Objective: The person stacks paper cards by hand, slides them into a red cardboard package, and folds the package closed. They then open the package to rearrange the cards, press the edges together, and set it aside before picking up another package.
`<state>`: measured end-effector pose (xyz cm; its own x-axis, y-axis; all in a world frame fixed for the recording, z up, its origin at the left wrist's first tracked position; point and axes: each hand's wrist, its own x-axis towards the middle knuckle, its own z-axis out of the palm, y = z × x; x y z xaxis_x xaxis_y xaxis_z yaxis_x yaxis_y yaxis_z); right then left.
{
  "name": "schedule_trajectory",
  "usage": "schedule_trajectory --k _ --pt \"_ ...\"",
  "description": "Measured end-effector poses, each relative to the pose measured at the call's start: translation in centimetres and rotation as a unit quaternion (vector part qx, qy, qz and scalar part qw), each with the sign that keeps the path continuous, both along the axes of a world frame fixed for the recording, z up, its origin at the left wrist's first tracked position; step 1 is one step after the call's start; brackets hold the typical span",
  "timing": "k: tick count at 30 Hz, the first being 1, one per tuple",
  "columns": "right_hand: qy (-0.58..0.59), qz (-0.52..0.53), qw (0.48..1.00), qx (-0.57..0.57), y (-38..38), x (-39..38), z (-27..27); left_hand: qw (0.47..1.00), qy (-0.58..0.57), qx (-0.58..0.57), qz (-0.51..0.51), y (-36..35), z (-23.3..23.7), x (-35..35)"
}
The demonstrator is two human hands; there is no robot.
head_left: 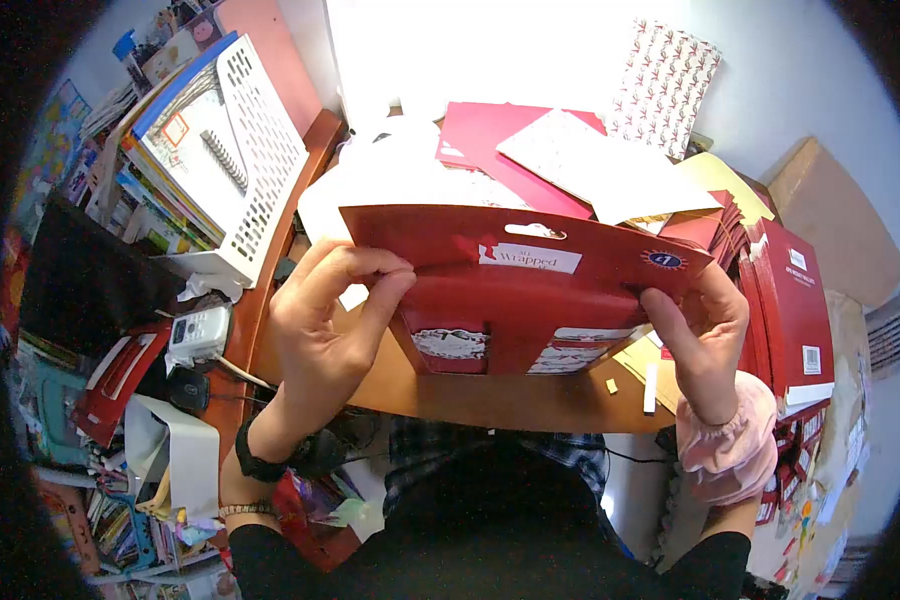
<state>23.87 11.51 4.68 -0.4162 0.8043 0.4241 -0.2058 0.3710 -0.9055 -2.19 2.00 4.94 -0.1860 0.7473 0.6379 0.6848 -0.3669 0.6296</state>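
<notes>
A dark red cardboard package [450,290] is held up over the desk, its face toward me. It has a hang hole near the top, a white "All Wrapped Up" label, a round blue "41" mark and cut-out windows showing white printed pieces. My left hand [335,310] pinches its upper left part between thumb and fingers. On the other side, my right hand [705,330] grips the upper right part, thumb in front and fingers behind. A pink scrunchie [727,445] circles my right wrist, and a black band [260,455] is on the left one.
Stacked red packages [785,310] stand at the right. Red and white cards [580,160] lie behind, near a patterned sheet [665,85]. A white perforated file holder [260,150] full of papers and a white device [199,332] are at the left. Small scraps lie on the wooden desk [510,400].
</notes>
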Motion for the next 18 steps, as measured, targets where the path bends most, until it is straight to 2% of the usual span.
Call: schedule_trajectory --k 3,7,9,15,17,18 --pt "0.018 -0.007 0.999 0.028 0.0 -0.2 0.0 0.998 0.057 0.007 0.006 -0.1 0.6 -0.1" --pt "0.044 -0.020 0.995 0.087 -0.3 -0.4 -0.7 0.999 0.027 0.016 -0.006 0.0 0.3 0.0" --pt "0.072 -0.049 0.994 0.072 -0.4 -0.9 -0.8 1.000 -0.026 0.012 -0.011 0.1 0.2 0.2" --pt "0.082 -0.072 0.983 0.149 -0.2 -0.1 -1.6 0.999 0.033 0.029 -0.006 0.2 0.3 0.0" --pt "-0.107 -0.086 0.941 0.311 0.2 1.2 -1.3 0.999 0.037 0.028 -0.001 0.2 0.3 0.0" --pt "-0.110 -0.118 0.943 0.291 -0.2 0.4 -0.3 0.999 0.041 0.026 0.002 0.2 0.3 0.0"
